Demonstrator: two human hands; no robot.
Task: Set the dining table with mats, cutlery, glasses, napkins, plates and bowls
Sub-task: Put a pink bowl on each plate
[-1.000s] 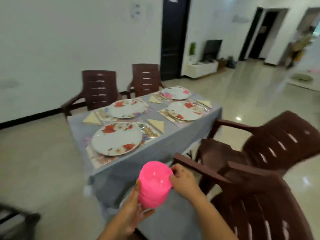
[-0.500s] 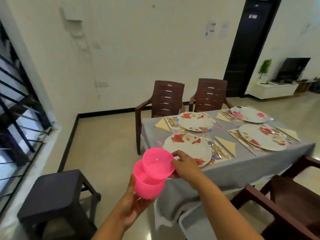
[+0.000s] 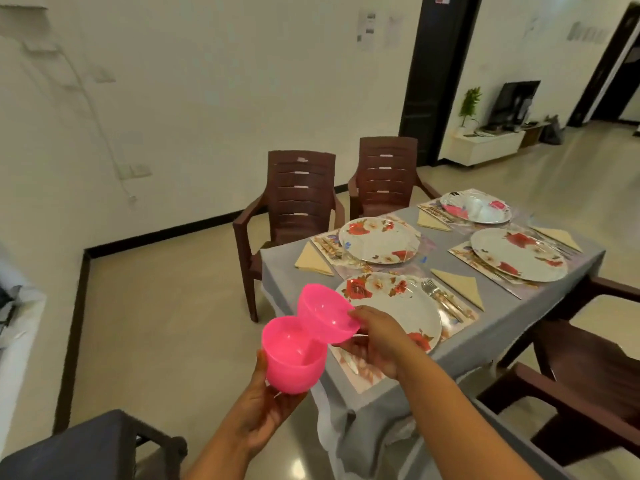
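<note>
The left hand (image 3: 266, 407) cups a stack of pink bowls (image 3: 294, 355) from beneath, fingers curled round its base, just off the near corner of the table (image 3: 391, 393). The right hand (image 3: 377, 341) pinches the rim of one pink bowl (image 3: 325, 315), tilted and lifted clear of the stack, at the near edge of the closest plate (image 3: 398, 306) (white with red flowers). A fork (image 3: 440, 296) and a folded napkin (image 3: 460, 287) lie beside that plate.

Four plates (image 3: 388, 313); four napkins (image 3: 459, 287)
</note>
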